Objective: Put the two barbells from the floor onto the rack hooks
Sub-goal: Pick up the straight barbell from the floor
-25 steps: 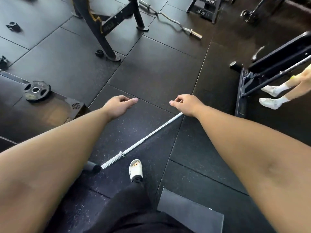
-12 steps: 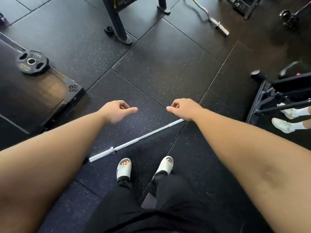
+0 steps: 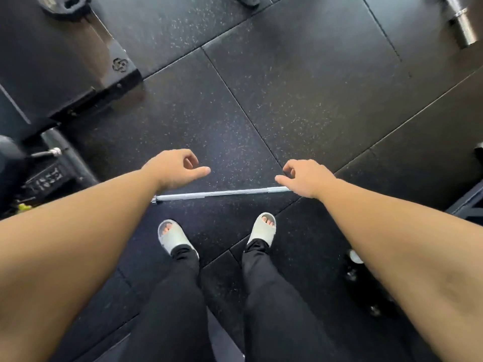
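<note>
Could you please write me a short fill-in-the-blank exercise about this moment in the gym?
1. The silver barbell lies on the ____.
2. Both hands are ____, holding nothing.
3. The left hand and the right hand hover ____ the barbell.
4. The person wears pale ____ on both feet.

Answers: floor; empty; above; slides

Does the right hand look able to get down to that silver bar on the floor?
Probably yes. The right hand hangs open just above the barbell, which lies bare on the floor ahead of the sandals, nothing between them.
</note>
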